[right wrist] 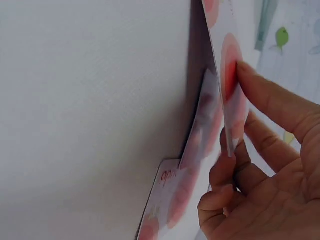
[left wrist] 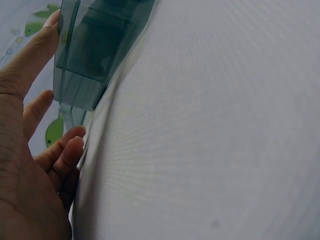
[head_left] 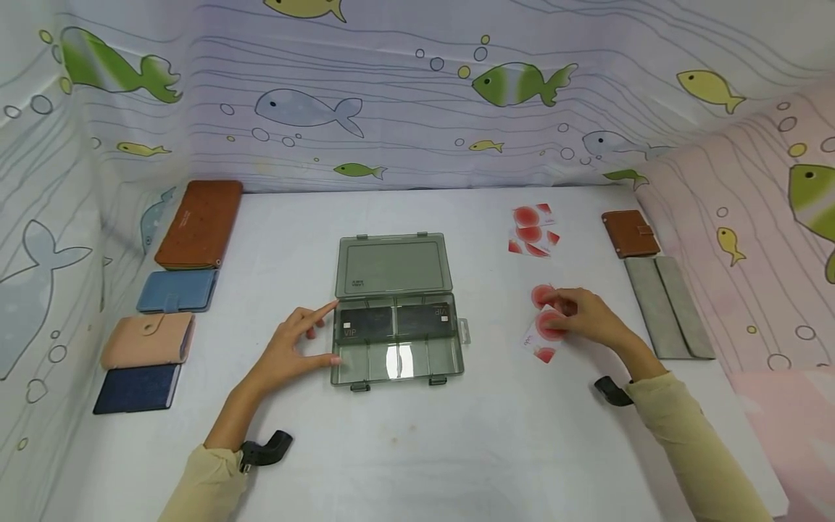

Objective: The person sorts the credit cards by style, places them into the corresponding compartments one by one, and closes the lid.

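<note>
pinching a red-and-white card (head_left: 551, 328), the right hand (head_left: 587, 317) is over the table (head_left: 391, 453), right of the open divided box (head_left: 394, 267); the left hand (head_left: 285, 353), fingers extended and unclenched, touches the box's left side. two black cards (head_left: 368, 322) lie side by side inside.

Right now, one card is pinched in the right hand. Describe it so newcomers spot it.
On the white table, find the open green box, then go right to the red-and-white cards. In the group nearer the person, the card shows a red circle on white. Neighbours also bear red circles; it alone is pinched by the right hand.
</note>
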The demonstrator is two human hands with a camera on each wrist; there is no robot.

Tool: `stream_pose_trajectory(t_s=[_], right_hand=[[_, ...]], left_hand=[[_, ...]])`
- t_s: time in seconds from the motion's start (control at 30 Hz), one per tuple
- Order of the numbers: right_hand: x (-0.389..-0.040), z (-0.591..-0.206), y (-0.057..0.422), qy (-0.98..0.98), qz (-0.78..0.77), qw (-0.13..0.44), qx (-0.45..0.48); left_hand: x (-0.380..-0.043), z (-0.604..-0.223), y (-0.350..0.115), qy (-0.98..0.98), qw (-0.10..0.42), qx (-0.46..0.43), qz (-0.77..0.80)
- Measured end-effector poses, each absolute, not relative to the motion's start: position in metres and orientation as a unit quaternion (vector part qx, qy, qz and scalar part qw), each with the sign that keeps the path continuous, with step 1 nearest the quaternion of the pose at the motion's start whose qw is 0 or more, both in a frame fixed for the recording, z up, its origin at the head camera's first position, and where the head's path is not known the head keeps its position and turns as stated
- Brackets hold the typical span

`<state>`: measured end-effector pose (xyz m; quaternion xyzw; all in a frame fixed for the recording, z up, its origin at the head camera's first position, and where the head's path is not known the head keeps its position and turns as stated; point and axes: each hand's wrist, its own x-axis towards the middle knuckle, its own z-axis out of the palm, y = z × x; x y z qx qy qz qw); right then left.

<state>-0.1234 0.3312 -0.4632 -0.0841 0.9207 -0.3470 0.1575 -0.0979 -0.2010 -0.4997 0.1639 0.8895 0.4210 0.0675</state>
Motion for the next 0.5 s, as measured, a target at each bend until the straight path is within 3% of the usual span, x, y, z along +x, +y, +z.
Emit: stream_pose_trajectory(t_s=[0.5], right_hand=[[-0.109, -0.442, 0.334, 0.889, -0.428, 0.16, -0.031]], left_hand=[[-0.098, -0.5, -0.201, 0.89, 0.07, 0.161, 0.421]])
